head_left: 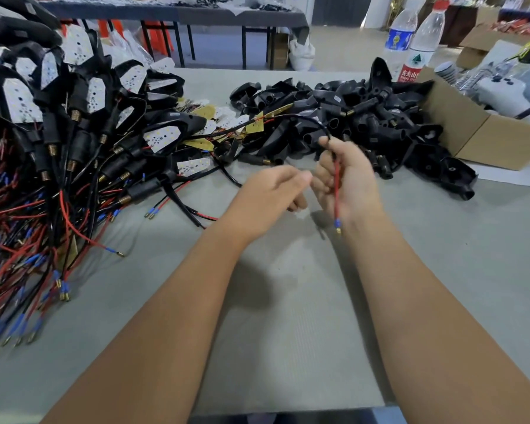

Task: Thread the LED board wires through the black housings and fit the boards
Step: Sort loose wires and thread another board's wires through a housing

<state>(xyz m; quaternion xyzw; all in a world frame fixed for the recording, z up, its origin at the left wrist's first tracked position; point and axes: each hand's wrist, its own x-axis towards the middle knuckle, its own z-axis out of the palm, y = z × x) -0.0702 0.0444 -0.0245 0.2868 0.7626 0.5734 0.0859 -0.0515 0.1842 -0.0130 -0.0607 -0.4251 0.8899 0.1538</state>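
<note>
LED board wires point(336, 191) hang limp and light, pinched in the right hand point(346, 179); left hand point(273, 194) loosely curled, empty; best gripped near the stiff terminal.

Red wire point(337, 191) with blue sleeve, black housings point(334, 117), white dotted boards point(22, 101), grey table point(288, 332)

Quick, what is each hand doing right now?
Left hand: holds nothing, fingers loosely curled, thumb stretched toward the other hand.
Right hand: grips a red and black wire.
</note>
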